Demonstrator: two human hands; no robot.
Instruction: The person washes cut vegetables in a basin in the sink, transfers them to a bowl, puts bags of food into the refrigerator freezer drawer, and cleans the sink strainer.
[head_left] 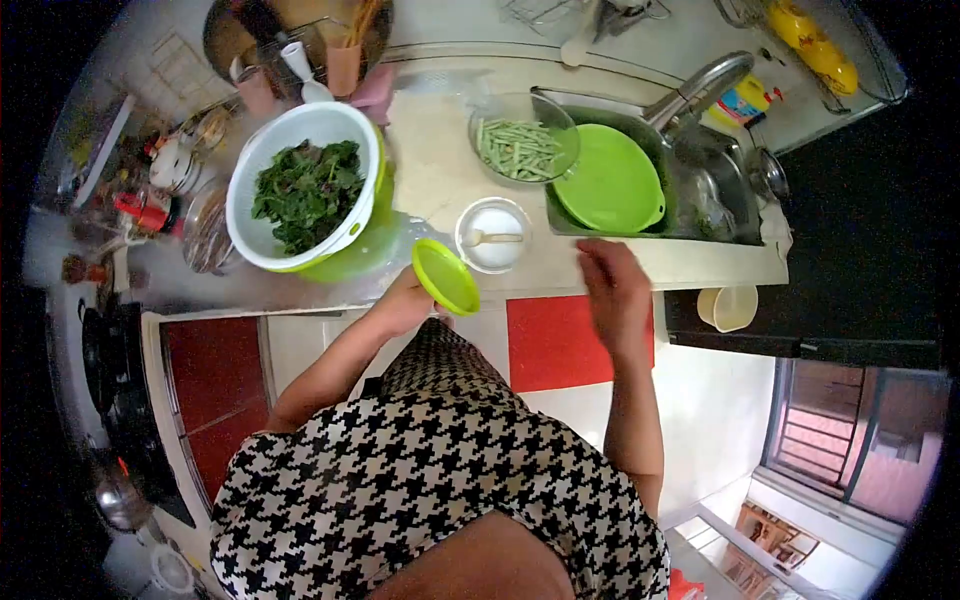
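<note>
My left hand [405, 304] is closed on the rim of a round lime-green lid [446, 276], held tilted in front of the counter edge. Just beyond the lid, a small white tub [468, 262] of white powder stands on the counter with a pale spoon [496, 238] lying in it. My right hand [614, 290] hovers before the counter edge below the sink, fingers loosely bent and slightly blurred, with nothing visible in them. Behind the tub, a clear bowl [570, 150] contains cut green beans [520, 148].
Leafy greens [308, 195] fill a white colander [245, 215] set in a green basin [383, 205] at left. A green basin [610, 180] sits over the sink [735, 220], under the faucet [700, 88]. A pale container [728, 308] rests on the dark surface at right.
</note>
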